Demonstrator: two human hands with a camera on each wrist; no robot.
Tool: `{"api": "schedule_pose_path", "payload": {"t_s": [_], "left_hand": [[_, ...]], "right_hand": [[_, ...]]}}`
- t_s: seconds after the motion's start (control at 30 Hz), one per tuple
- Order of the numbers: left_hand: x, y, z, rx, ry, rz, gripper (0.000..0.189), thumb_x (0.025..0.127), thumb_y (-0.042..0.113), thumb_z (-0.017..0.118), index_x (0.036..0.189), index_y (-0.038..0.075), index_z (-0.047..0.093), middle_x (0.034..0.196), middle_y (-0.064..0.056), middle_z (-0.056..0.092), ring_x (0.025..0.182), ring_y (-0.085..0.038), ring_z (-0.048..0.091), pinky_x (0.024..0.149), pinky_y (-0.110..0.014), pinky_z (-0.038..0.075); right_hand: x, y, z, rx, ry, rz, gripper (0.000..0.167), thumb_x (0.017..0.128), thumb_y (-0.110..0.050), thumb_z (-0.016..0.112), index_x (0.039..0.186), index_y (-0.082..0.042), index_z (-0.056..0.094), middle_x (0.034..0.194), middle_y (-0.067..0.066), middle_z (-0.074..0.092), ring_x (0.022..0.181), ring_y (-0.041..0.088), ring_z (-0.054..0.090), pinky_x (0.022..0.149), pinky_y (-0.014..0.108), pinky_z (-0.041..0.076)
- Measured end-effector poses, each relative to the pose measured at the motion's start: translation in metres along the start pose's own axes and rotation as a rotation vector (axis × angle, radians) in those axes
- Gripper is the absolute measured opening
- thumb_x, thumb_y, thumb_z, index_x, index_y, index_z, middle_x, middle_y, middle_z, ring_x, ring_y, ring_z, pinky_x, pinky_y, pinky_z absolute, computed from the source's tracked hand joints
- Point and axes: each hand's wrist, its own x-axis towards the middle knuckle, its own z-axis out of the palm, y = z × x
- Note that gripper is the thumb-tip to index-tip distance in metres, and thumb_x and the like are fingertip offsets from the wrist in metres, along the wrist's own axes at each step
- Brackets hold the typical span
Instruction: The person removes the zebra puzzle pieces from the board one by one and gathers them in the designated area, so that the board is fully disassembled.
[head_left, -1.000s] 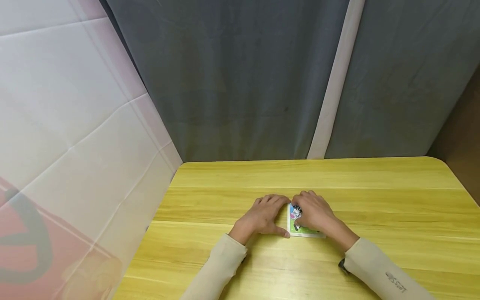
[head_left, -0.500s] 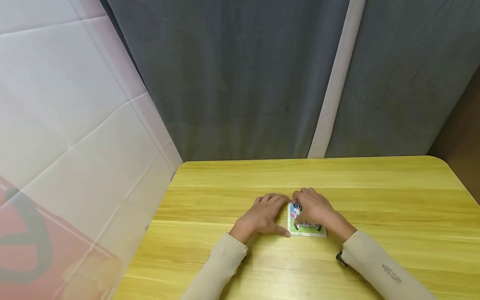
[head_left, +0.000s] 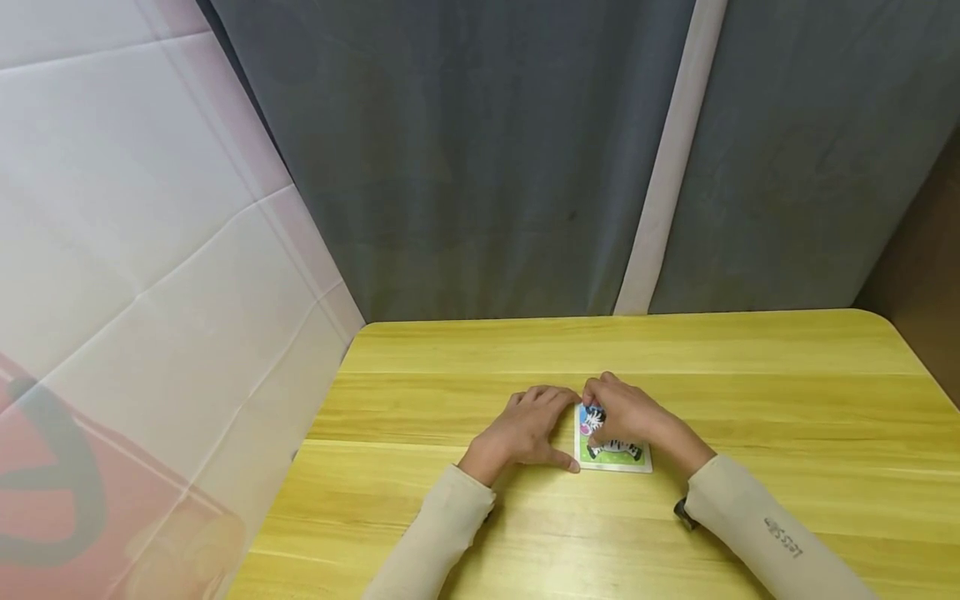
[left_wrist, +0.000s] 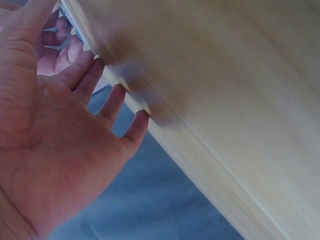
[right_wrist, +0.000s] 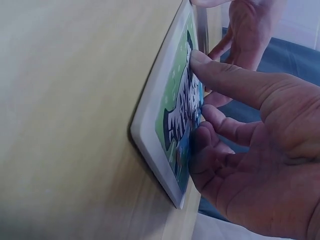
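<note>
A small square picture board [head_left: 615, 459] with a white border and a zebra on green and blue lies flat on the table. My left hand [head_left: 522, 431] is beside its left edge, fingers spread, index fingertip at the upper left corner and thumb at the lower left. In the left wrist view the left hand's [left_wrist: 75, 135] fingertips rest on the tabletop. My right hand [head_left: 630, 414] bends over the board, covering its upper right part. The right wrist view shows the right thumb [right_wrist: 202, 60] on the zebra and bent fingertips at the picture's far side; I cannot tell whether they pinch a piece.
The yellow wood-grain table [head_left: 420, 358] reaches back to a grey curtain [head_left: 465, 167] with a pale vertical strip [head_left: 671, 167]. A white printed sheet [head_left: 150, 208] hangs along the left side, and a brown panel [head_left: 930, 275] stands at the right.
My right hand has shifted slightly up and changed its finger pose, uncovering more of the zebra's legs and body. The left hand and the board stay nearly still.
</note>
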Motion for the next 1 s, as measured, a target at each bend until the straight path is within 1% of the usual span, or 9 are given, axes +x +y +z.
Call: {"api": "schedule_pose_path", "payload": {"t_s": [0.23,0.5,0.63,0.8,1.0], "left_hand": [[0.000,-0.001,0.001,0.002,-0.005,0.000,0.101,0.079,0.068,0.084,0.160,0.030,0.038,0.168,0.011,0.038,0.156,-0.022,0.036,0.126,-0.053,0.033],[0.000,-0.001,0.001,-0.009,-0.004,0.002,0.100,0.079,0.067,0.084,0.160,0.029,0.038,0.168,0.010,0.039,0.156,-0.022,0.036,0.125,-0.053,0.033],[0.001,0.000,0.001,-0.006,-0.001,0.014,0.099,0.079,0.067,0.083,0.159,0.029,0.039,0.167,0.011,0.039,0.156,-0.022,0.036,0.125,-0.053,0.034],[-0.001,0.000,0.001,-0.010,-0.006,0.007,0.100,0.079,0.066,0.084,0.160,0.029,0.039,0.168,0.010,0.039,0.156,-0.022,0.036,0.125,-0.053,0.034],[-0.003,0.000,0.000,-0.007,-0.006,0.005,0.100,0.079,0.067,0.084,0.160,0.029,0.038,0.167,0.010,0.039,0.156,-0.023,0.036,0.124,-0.054,0.034]], "right_hand": [[0.001,0.005,0.003,0.022,0.009,-0.012,0.051,0.076,-0.019,0.097,0.111,-0.012,0.060,0.107,0.005,0.056,0.090,0.017,0.052,0.086,0.038,0.049],[-0.001,0.012,0.004,0.053,0.021,-0.043,0.055,0.078,-0.022,0.096,0.121,-0.012,0.063,0.114,0.005,0.060,0.097,0.017,0.056,0.091,0.041,0.051],[-0.002,0.015,0.002,0.048,0.027,-0.052,0.050,0.081,-0.021,0.094,0.120,-0.012,0.065,0.114,0.005,0.060,0.095,0.016,0.056,0.088,0.038,0.051],[-0.002,0.018,0.002,0.055,0.039,-0.101,0.040,0.086,-0.015,0.089,0.118,-0.011,0.066,0.111,0.005,0.061,0.091,0.015,0.056,0.083,0.032,0.050],[-0.001,0.020,0.002,0.116,0.055,-0.133,0.034,0.088,-0.009,0.086,0.115,-0.011,0.066,0.106,0.004,0.063,0.089,0.014,0.056,0.080,0.028,0.049]]}}
